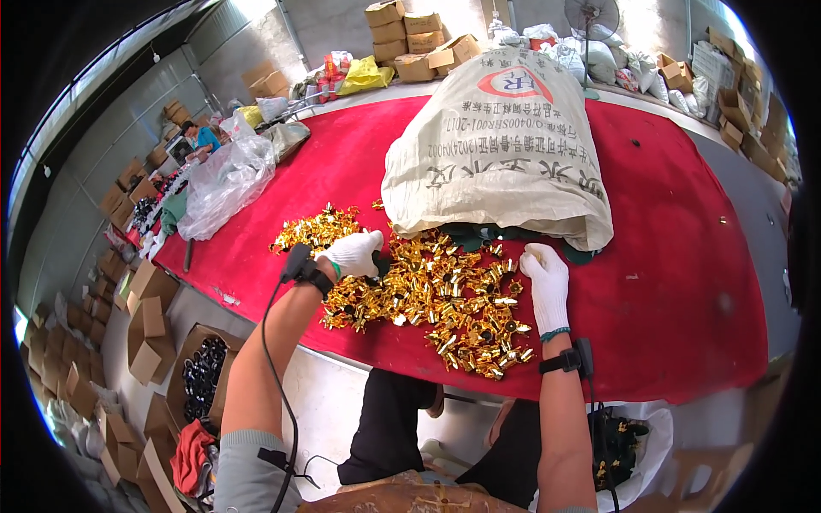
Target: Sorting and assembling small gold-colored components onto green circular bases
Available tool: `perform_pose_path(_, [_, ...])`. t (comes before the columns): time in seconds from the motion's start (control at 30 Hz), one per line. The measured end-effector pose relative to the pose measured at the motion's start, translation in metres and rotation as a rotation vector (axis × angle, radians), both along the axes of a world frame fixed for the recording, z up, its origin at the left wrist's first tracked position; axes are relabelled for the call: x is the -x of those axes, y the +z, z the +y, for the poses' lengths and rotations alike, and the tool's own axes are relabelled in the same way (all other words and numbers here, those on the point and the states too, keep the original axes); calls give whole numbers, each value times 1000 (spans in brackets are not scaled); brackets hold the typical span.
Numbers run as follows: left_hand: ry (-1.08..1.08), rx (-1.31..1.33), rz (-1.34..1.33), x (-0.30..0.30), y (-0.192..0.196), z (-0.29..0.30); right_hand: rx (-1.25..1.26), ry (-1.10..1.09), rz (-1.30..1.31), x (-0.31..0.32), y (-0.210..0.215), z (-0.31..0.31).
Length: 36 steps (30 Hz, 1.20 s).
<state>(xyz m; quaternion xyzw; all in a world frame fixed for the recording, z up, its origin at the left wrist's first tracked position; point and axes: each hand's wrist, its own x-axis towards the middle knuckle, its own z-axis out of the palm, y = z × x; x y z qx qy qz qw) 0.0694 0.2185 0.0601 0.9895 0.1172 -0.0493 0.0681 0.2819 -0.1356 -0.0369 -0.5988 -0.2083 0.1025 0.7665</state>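
Both my hands wear white knit gloves. My left hand [355,254] is over the left part of a pile of small shiny gold parts [445,286], its fingers curled together. Something dark shows at its fingertips, too small to name. At the pile's right edge my right hand [546,286] has its fingers bent together near the mouth of a big woven sack [505,162]; what they hold, if anything, is hidden. The printed whitish sack lies on the red-covered table [684,256]. Dark green pieces [469,235] stick out from under its open end.
A clear plastic bag [227,188] lies on the table's far left, with a person [202,139] beyond it. A carton of black parts [203,368] stands at lower left. By my right leg is a white bag of dark and gold parts [629,449]. Stacked cartons [410,38] line the back.
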Motion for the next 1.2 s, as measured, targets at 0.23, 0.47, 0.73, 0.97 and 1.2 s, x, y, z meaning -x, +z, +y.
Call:
perform_pose_path(0.23, [19, -84, -161, 10, 39, -26, 52, -79, -34, -2, -4, 2])
perform_pose_path(0.47, [-60, 281, -224, -18, 66, -84, 108, -108, -52, 0, 0, -2])
perform_pose_path(0.73, [118, 431, -705, -62, 44, -129, 52, -95, -34, 7, 0, -1])
perform_pose_path(0.97, [387, 2513, -613, 52, 23, -232, -123, -160, -143, 9, 22, -13])
perform_pose_path(1.2, [396, 2700, -724, 115, -15, -276, -246, 245, -291, 144, 105, -48])
